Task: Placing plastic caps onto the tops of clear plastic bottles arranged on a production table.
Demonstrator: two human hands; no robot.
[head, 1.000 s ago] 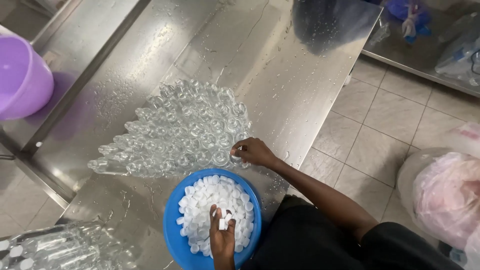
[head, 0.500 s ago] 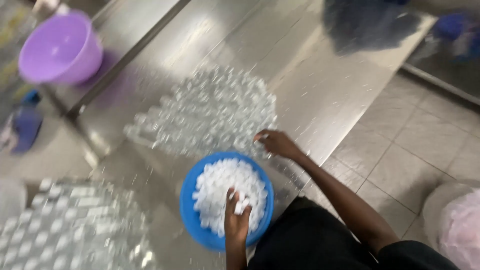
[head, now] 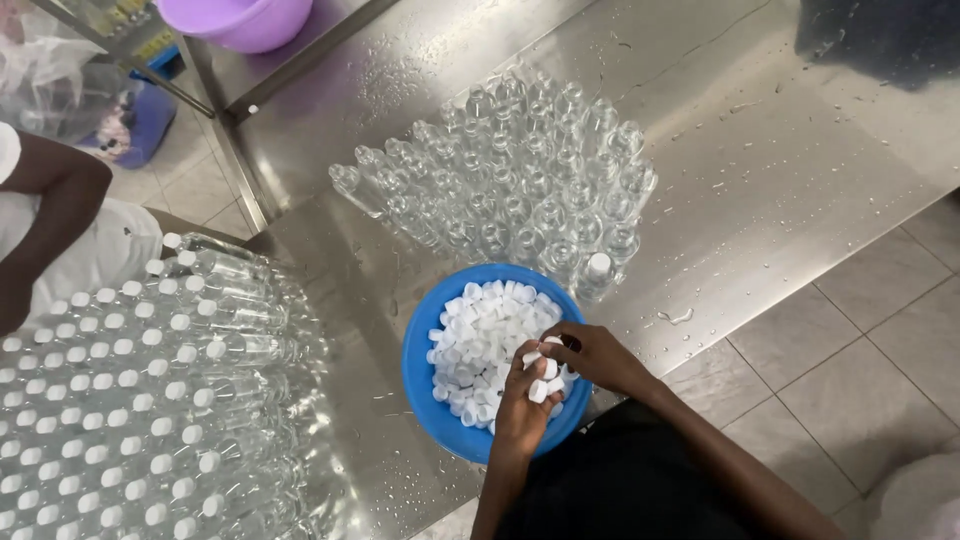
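Both hands were down in the blue bowl (head: 420, 385), which sat at the near edge of the wet steel desk (head: 760, 200) and was heaped with small white caps (head: 480, 345). The left hand (head: 525, 400) came up from the bottom of the view, its fingers (head: 537, 390) curled and pinching a couple of those white caps. The right hand (head: 595, 355) reached in from the right, fingers bent and pressed close around another cap or two, right up against the left one, so the two hands were basically touching over the right side of the bowl. Couldn't tell exactly how many caps each had, the knuckles hid most of it.

Just beyond the bowl stood a tight cluster of clear, uncapped bottles (head: 510, 180), upright and packed together in a rough fan shape. One bottle at the near right edge of that cluster already wore a white cap (head: 598, 265) and stood just beside the bowl's rim.

Off to the left there was a big block of capped bottles (head: 130, 400), rows of white tops, wrapped or crowded together. Another person's arm (head: 50, 200) and white clothing showed at the far left edge, well apart from the bowl. A purple tub (head: 240, 20) sat at the top, on the far section of steel. Grey floor tiles (head: 850, 360) showed on the right.
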